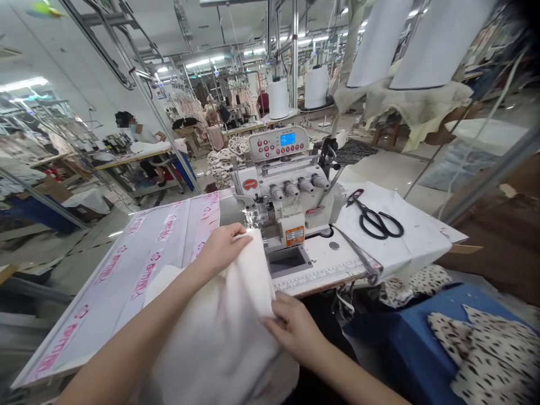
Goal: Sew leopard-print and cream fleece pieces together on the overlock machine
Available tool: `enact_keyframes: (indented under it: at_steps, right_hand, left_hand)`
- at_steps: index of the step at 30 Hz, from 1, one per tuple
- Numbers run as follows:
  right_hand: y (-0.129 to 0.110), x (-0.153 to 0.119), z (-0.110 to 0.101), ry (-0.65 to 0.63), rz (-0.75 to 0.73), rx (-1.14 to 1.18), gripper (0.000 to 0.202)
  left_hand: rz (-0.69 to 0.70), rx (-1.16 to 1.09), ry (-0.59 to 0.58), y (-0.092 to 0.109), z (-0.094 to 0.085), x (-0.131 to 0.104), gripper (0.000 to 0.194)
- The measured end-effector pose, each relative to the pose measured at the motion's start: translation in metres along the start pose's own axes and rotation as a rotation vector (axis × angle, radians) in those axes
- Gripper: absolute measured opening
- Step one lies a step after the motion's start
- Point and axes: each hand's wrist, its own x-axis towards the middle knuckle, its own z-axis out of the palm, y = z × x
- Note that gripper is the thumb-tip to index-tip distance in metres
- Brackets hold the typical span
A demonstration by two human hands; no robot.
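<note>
A length of white fabric (248, 275) runs from the needle area of an overlock sewing machine (280, 191) down over the table edge toward my lap. My left hand (225, 244) pinches the fabric's upper end, close to the presser foot. Lower down, my right hand (295, 326) grips the fabric's right edge with thumb and fingers. Between the two hands the edge hangs fairly straight. The machine's panel (278, 143) has a lit blue display. Whether the fabric lies under the presser foot I cannot tell.
Black-handled scissors (375, 216) lie on white material right of the machine. A pink-printed plastic-covered table (139, 264) extends left. Spotted fabric pieces (493, 360) rest on a blue surface (426, 332) at lower right. Thread cones (316, 87) stand behind. Another person (141, 132) sits at a far table.
</note>
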Motion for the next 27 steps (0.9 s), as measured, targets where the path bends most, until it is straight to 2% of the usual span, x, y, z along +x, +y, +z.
enact_keyframes:
  at_steps: [3,5,11,20,27]
  right_hand:
    - [-0.004,-0.012,0.015,-0.08,0.105,0.298,0.027]
    - [-0.004,-0.016,0.021,-0.083,0.154,0.374,0.029]
    - [0.0,-0.011,0.018,-0.095,0.225,0.443,0.033]
    - [-0.001,-0.007,0.018,-0.097,0.237,0.518,0.036]
    - [-0.001,-0.003,0.012,-0.097,0.245,0.484,0.037]
  left_hand:
    - [-0.002,0.009,-0.059,0.0,-0.004,-0.007,0.024]
    - [0.007,0.028,-0.092,0.0,-0.005,-0.01,0.026]
    - [-0.016,0.105,-0.071,0.001,-0.003,-0.005,0.022]
    - [-0.115,0.062,-0.051,0.007,0.002,0.001,0.016]
    - [-0.08,0.036,-0.022,0.003,0.005,0.011,0.018]
